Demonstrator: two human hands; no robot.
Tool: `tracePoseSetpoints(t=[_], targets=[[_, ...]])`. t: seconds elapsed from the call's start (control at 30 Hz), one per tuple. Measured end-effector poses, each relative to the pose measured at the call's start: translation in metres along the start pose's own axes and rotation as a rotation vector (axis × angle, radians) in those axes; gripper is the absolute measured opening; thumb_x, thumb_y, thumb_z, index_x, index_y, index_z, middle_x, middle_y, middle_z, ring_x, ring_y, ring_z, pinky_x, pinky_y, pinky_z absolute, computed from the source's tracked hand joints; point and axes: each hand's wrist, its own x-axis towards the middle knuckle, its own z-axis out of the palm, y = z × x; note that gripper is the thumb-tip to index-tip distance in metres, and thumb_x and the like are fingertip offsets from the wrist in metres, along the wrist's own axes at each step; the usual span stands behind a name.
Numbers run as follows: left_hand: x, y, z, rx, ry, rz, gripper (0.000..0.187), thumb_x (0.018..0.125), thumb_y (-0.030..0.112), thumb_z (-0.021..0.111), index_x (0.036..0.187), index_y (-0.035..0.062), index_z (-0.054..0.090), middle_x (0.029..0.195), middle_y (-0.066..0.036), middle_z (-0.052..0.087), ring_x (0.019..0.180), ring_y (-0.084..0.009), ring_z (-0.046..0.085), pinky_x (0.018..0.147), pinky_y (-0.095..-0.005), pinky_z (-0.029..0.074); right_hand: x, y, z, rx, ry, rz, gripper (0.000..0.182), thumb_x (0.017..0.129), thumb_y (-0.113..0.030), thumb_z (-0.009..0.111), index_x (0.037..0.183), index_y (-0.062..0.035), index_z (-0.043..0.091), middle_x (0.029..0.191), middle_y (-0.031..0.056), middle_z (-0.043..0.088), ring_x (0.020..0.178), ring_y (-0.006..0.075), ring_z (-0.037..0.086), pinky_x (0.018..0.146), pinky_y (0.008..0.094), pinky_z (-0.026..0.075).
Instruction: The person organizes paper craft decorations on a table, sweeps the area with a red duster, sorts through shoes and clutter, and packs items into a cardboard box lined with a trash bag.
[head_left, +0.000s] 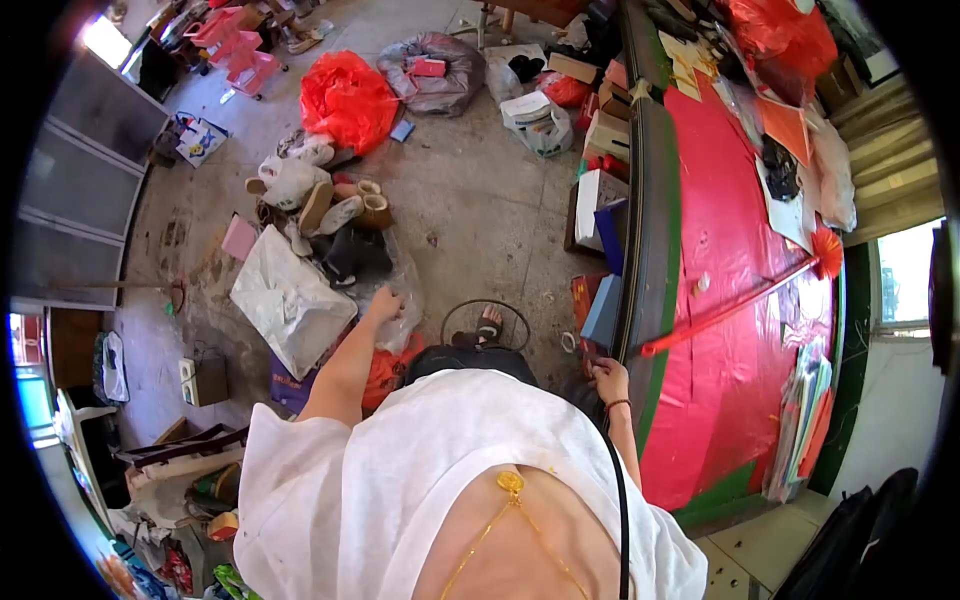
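My left hand (384, 303) is closed on the edge of a clear plastic bag (403, 275), low over the floor. Beside it are black footwear (352, 256) and a large white bag (290, 300). Brown boots (374, 208) and several other shoes lie heaped behind them. On the other side, my right hand (608, 382) is near the side of the red-covered table (690, 400). Its fingers are pinched around something small and dark that I cannot make out. A blue box (601, 312) stands just beyond that hand.
A red plastic bag (347, 100) and a grey bundle (432, 73) lie farther back on the floor. Boxes line the table's side, including a white box (600, 205). A red-handled duster (740, 303) lies across the tabletop. A pink cart (235, 50) stands far left.
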Motion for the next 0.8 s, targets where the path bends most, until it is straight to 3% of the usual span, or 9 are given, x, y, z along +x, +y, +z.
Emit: tracePoseSetpoints(t=[0.33, 0.37, 0.43, 0.47, 0.5, 0.63, 0.73, 0.77, 0.8], targets=[[0.117, 0.053, -0.061, -0.005, 0.109, -0.066, 0.025, 0.072, 0.018, 0.054, 0.083, -0.0042, 0.053, 0.065, -0.016, 0.055, 0.049, -0.0256, 0.056, 0.040, -0.0351, 0.046, 0.263, -0.141, -0.003, -0.456, -0.073, -0.421, 0.024, 0.071, -0.010, 0.055, 0.092, 0.0026, 0.056, 0.067, 0.0138, 0.060, 0.058, 0.0214, 0.059, 0.056, 0.0309, 0.047], [0.132, 0.047, -0.069, 0.097, 0.068, -0.004, 0.023, 0.070, 0.018, 0.056, 0.080, -0.0023, 0.056, 0.065, -0.016, 0.056, 0.053, -0.0267, 0.057, 0.043, -0.0362, 0.047, 0.285, -0.153, 0.000, -0.406, -0.094, -0.269, 0.024, 0.071, -0.010, 0.054, 0.093, 0.0007, 0.056, 0.070, 0.0142, 0.060, 0.064, 0.0247, 0.060, 0.060, 0.0327, 0.047], [0.159, 0.067, -0.089, -0.153, 0.008, -0.287, 0.018, 0.066, 0.020, 0.061, 0.074, 0.0038, 0.061, 0.065, -0.014, 0.059, 0.058, -0.0266, 0.059, 0.051, -0.0362, 0.049, 0.319, -0.179, 0.002, -0.408, -0.016, -0.286, 0.025, 0.070, -0.011, 0.055, 0.093, 0.0002, 0.056, 0.072, 0.0142, 0.060, 0.067, 0.0256, 0.060, 0.062, 0.0335, 0.047], [0.186, 0.073, -0.104, 0.643, -0.259, 0.065, 0.014, 0.069, 0.017, 0.057, 0.073, 0.0036, 0.060, 0.062, -0.013, 0.057, 0.054, -0.0259, 0.058, 0.046, -0.0360, 0.047, 0.333, -0.193, 0.004, -0.419, 0.024, -0.304, 0.025, 0.070, -0.012, 0.055, 0.092, -0.0003, 0.056, 0.074, 0.0141, 0.060, 0.070, 0.0266, 0.059, 0.065, 0.0343, 0.047], [0.214, 0.077, -0.119, 1.394, -0.222, 0.565, 0.013, 0.073, 0.015, 0.053, 0.071, 0.0035, 0.058, 0.060, -0.013, 0.056, 0.050, -0.0251, 0.057, 0.041, -0.0358, 0.045, 0.347, -0.209, 0.006, -0.431, 0.066, -0.327, 0.026, 0.069, -0.012, 0.055, 0.092, -0.0008, 0.056, 0.077, 0.0141, 0.061, 0.073, 0.0276, 0.059, 0.067, 0.0350, 0.047], [0.307, 0.185, -0.140, 1.387, -0.247, 0.281, 0.010, 0.073, 0.012, 0.051, 0.068, 0.0066, 0.057, 0.061, -0.010, 0.054, 0.049, -0.0244, 0.054, 0.040, -0.0373, 0.042, 0.390, -0.251, 0.006, -0.458, 0.088, -0.165, 0.028, 0.069, -0.012, 0.056, 0.094, -0.0002, 0.056, 0.081, 0.0160, 0.061, 0.078, 0.0282, 0.059, 0.071, 0.0347, 0.047], [0.392, 0.290, -0.137, 1.865, -0.173, 0.265, 0.011, 0.074, 0.010, 0.050, 0.065, 0.0090, 0.056, 0.063, -0.007, 0.053, 0.048, -0.0239, 0.051, 0.039, -0.0385, 0.040, 0.419, -0.274, -0.001, -0.412, 0.116, -0.138, 0.029, 0.069, -0.012, 0.057, 0.095, 0.0015, 0.055, 0.086, 0.0172, 0.060, 0.081, 0.0274, 0.059, 0.073, 0.0340, 0.047], [0.424, 0.326, -0.129, 1.703, -0.101, 0.181, 0.012, 0.074, 0.009, 0.049, 0.064, 0.0097, 0.056, 0.063, -0.006, 0.053, 0.047, -0.0237, 0.050, 0.039, -0.0389, 0.039, 0.423, -0.286, -0.007, -0.355, 0.115, -0.107, 0.029, 0.070, -0.012, 0.057, 0.095, 0.0020, 0.055, 0.088, 0.0176, 0.060, 0.082, 0.0268, 0.059, 0.073, 0.0337, 0.047], [0.462, 0.341, -0.116, 0.778, -0.026, 0.104, 0.008, 0.074, 0.008, 0.048, 0.074, 0.0038, 0.054, 0.063, -0.009, 0.054, 0.048, -0.0229, 0.052, 0.040, -0.0354, 0.041, 0.431, -0.294, -0.012, -0.299, 0.113, -0.081, 0.030, 0.070, -0.013, 0.058, 0.095, 0.0026, 0.055, 0.090, 0.0180, 0.060, 0.083, 0.0262, 0.059, 0.074, 0.0334, 0.047]])
